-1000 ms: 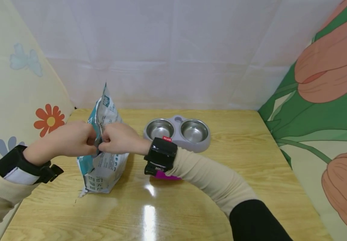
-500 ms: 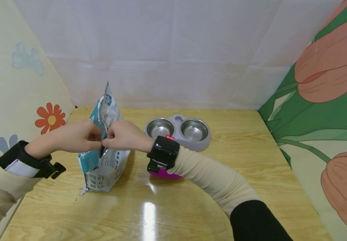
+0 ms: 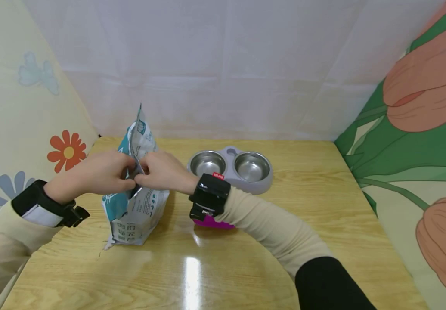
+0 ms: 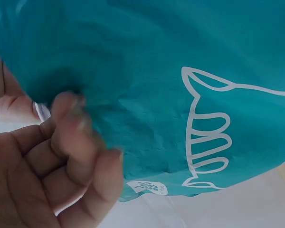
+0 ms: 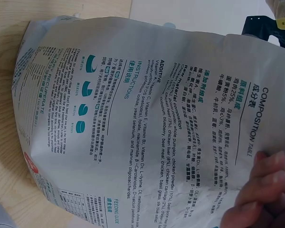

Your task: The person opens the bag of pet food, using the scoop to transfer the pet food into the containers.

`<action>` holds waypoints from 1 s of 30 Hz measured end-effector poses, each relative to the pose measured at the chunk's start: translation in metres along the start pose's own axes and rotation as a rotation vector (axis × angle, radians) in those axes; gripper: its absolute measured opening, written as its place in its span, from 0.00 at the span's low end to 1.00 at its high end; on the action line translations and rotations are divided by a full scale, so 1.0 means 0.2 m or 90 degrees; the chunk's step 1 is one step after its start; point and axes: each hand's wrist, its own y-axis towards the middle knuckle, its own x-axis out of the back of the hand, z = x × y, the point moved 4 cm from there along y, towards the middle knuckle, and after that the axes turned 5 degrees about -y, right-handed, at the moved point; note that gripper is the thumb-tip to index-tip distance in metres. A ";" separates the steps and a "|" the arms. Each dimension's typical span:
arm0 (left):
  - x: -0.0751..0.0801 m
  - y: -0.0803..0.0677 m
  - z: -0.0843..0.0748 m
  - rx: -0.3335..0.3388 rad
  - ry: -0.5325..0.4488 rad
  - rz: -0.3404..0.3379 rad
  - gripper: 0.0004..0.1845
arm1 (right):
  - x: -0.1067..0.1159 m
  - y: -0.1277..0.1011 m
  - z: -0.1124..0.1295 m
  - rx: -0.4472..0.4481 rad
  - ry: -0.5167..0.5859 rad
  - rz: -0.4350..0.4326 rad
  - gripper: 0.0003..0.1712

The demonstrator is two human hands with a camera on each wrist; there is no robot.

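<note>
Both hands on the pet food bag (image 3: pixel 135 202), left of centre in the head view, standing upright on the wooden table (image 3: pixel 246 267). My left hand (image 3: pixel 99 174) pinches the teal side of the bag near its top edge, fingers curled in. My right hand (image 3: pixel 161 172) pinches the opposite, white printed side at the same height. Knuckles of the two hands nearly meet at the bag mouth. One corner of the bag top sticks up above both hands, toward the upper left of the frame.

Left wrist view: teal panel of the bag (image 4: pixel 190 85) fills most of the frame, white fish-skeleton graphic at right. My curled fingers (image 4: pixel 71 142) at lower left press into the film.

Right wrist view: white back panel (image 5: pixel 147 118) with the composition and feeding text fills the frame; my fingertips (image 5: pixel 261 185) grip its edge at lower right. Table wood shows at upper left and lower left.

Right of the bag, centre of the head view: grey double feeder (image 3: pixel 230 170) with two steel bowls, near the back of the table, apart from the bag. A magenta object (image 3: pixel 211 223) sits under my right wrist, mostly hidden by the black wrist unit; can't tell what it is.

Floral fabric panels at the left and right edges, white sheet behind.
</note>
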 end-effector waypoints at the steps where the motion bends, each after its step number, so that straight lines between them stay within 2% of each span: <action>1: 0.00 0.00 0.00 0.001 0.009 -0.003 0.06 | 0.00 0.00 0.00 0.001 -0.006 -0.003 0.18; 6: -0.01 0.00 -0.01 0.021 0.031 -0.010 0.10 | 0.01 0.00 0.00 -0.009 -0.032 -0.012 0.17; 19: -0.01 -0.02 0.01 0.111 0.104 -0.026 0.14 | 0.01 0.01 -0.03 -0.045 -0.075 0.000 0.19; 26: -0.01 -0.04 0.03 0.165 0.109 -0.042 0.14 | 0.01 0.02 -0.04 -0.047 -0.095 -0.001 0.20; 30: 0.00 -0.06 0.03 0.185 0.116 -0.053 0.15 | 0.00 0.02 -0.04 -0.051 -0.081 0.003 0.19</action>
